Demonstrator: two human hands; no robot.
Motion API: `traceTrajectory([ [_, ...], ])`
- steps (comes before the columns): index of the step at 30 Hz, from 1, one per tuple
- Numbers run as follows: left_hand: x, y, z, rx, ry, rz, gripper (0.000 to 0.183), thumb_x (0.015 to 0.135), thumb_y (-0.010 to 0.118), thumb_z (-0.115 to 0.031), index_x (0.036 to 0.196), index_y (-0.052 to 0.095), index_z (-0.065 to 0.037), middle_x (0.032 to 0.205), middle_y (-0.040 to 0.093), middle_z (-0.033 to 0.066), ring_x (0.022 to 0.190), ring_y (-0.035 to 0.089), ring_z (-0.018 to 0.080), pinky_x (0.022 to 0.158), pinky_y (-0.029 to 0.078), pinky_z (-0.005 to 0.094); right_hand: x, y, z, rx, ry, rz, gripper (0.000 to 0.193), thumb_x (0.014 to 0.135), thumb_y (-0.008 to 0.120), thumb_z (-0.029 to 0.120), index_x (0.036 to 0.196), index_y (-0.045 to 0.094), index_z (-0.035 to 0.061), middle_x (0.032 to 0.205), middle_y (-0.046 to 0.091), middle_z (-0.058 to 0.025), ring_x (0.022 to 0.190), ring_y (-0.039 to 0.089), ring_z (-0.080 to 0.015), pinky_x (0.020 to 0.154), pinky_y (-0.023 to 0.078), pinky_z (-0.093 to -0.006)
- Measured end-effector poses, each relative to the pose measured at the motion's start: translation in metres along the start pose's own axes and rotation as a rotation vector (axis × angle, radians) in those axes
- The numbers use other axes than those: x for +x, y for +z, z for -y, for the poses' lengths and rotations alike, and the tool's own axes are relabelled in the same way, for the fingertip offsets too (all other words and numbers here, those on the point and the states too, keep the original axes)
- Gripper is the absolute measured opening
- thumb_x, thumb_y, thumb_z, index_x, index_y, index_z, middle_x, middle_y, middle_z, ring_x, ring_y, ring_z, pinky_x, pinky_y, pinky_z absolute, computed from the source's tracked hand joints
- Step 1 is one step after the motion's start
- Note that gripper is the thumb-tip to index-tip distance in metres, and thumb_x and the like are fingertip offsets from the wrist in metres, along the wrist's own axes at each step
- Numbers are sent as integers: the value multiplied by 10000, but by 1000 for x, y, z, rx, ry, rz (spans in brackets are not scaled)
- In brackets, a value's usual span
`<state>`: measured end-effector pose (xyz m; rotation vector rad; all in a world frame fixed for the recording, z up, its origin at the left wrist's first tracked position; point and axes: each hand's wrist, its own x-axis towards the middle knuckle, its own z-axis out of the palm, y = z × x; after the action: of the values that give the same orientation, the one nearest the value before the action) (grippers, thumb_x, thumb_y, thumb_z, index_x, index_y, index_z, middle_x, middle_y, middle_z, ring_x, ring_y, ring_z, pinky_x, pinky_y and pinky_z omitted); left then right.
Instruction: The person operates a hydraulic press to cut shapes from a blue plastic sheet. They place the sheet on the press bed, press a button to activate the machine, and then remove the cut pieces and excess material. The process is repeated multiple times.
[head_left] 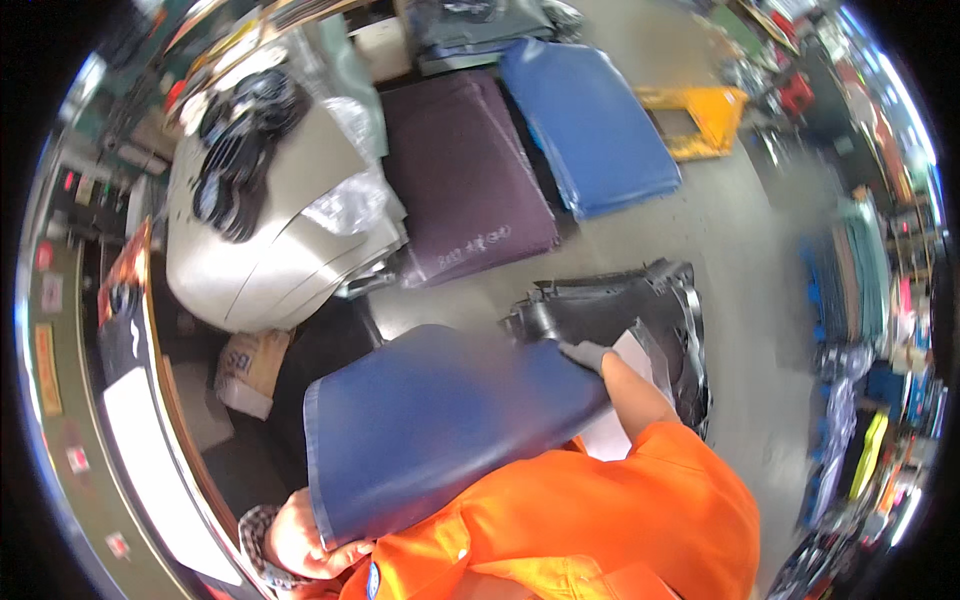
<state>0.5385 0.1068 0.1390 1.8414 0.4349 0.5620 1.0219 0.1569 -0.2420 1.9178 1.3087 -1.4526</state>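
Note:
A large dark blue leather-like sheet point(440, 420) is stretched in front of my body, bowed in the middle. At its near left corner, my left hand point(305, 538) closes on the edge, with a patterned cuff around the wrist. My right hand point(587, 356), in a grey glove, grips the far right edge of the sheet; some of its fingers are hidden. Just beyond that hand lies a stack of black sheets point(610, 303) with ragged edges. A white paper or sheet point(610, 430) shows beside my right forearm.
Ahead lie a dark purple stack of sheets point(460, 170) and a brighter blue stack point(595, 125), near a yellow pallet jack point(715, 118). Silver-grey sheets point(265, 235) bulge at the left, with black items point(240, 150) on top. A paper bag point(252, 370) sits below.

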Motion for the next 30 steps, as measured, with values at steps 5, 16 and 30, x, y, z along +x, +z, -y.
traceTrajectory([
  [5,-193,102,-37,-233,-588,-628,365,899,723,-204,1143,607,41,994,688,108,907,647,219,857,499,369,-11,57,71,824,-27,-50,591,900,572,493,1178,643,-23,1098,690,-163,1006,661,-288,921,503,-393],
  [16,-489,402,-65,-324,-890,-2338,421,974,619,-320,1227,591,15,1106,635,119,1044,584,212,942,469,349,-192,100,416,1166,-847,634,247,929,646,321,1028,678,97,977,679,-49,916,636,-190,863,522,-342],
  [30,-424,443,-89,-34,4,-2217,721,902,676,-421,1348,447,98,1229,614,174,1062,632,251,905,514,377,-296,79,721,726,-1711,-89,364,947,620,215,1247,573,14,1102,658,-97,995,633,-225,930,496,-340],
])
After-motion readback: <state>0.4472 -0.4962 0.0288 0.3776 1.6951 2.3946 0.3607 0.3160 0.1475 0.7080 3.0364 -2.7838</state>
